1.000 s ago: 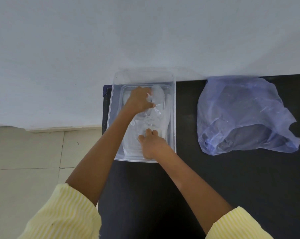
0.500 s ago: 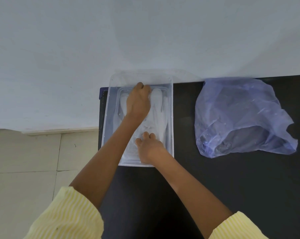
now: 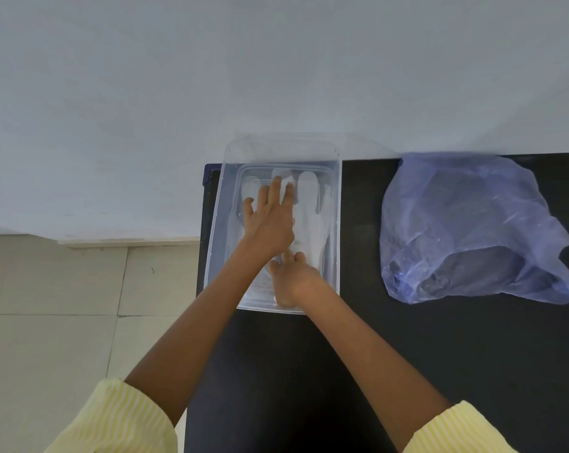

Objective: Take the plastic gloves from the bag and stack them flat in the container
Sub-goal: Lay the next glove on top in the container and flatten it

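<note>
Inside container (image 3: 338, 223): left hand (image 3: 267, 220) spread flat on glove (image 3: 309, 217), right hand (image 3: 293, 282) flat at its cuff end. Film looks light, limp, slippery; best pinched at cuff. Bag (image 3: 472, 230) beside container.

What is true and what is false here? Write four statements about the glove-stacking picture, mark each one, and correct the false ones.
1. The left hand presses spread fingers on the plastic gloves in the clear container. True.
2. The blue plastic bag lies inside the container. False: it lies on the black table, right of the container.
3. The right hand rests on the gloves too. True.
4. The bag touches the container. False: bare table shows between them.
</note>
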